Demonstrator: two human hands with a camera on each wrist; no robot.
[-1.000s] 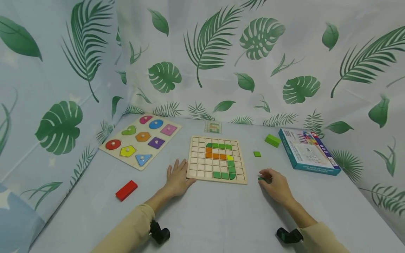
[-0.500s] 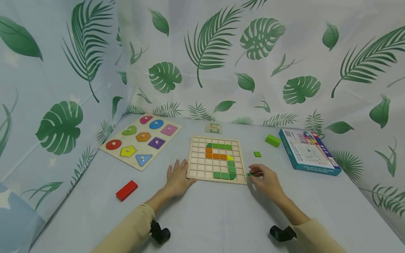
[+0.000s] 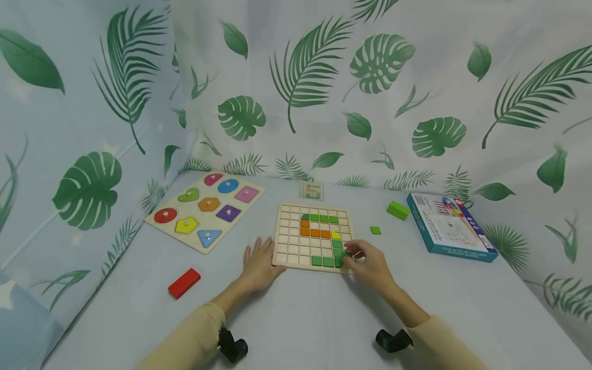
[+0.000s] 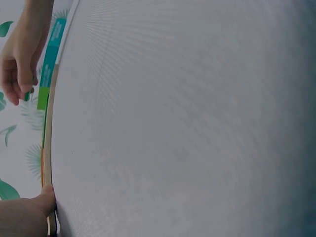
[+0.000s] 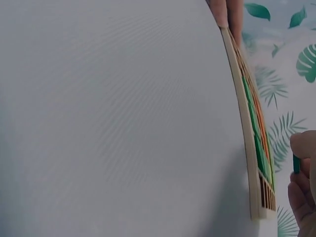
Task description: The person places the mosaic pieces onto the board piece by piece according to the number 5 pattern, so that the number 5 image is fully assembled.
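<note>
A wooden grid board (image 3: 288,248) lies on the table in the head view. Its cells hold green tiles (image 3: 324,219), orange tiles (image 3: 315,233) and one yellow tile (image 3: 336,235). My left hand (image 3: 258,265) rests with spread fingers at the board's left edge, its thumb touching the near left corner. Over the lower right of the board is my right hand (image 3: 370,265), pinching a small green tile (image 5: 296,164) between thumb and fingers. The right wrist view shows that tile on edge, raised above the board. Part of the board's right side is hidden behind the right hand.
A loose green tile (image 3: 375,230) and a light green block (image 3: 398,210) lie right of the board, near a teal box (image 3: 452,228). To the left are a shape puzzle (image 3: 217,226) and a red block (image 3: 184,283). Behind sits a pattern card (image 3: 311,190).
My right hand has moved left with the green tile, from the bare table to over the board's lower right. My left hand stays at the board's left edge.
</note>
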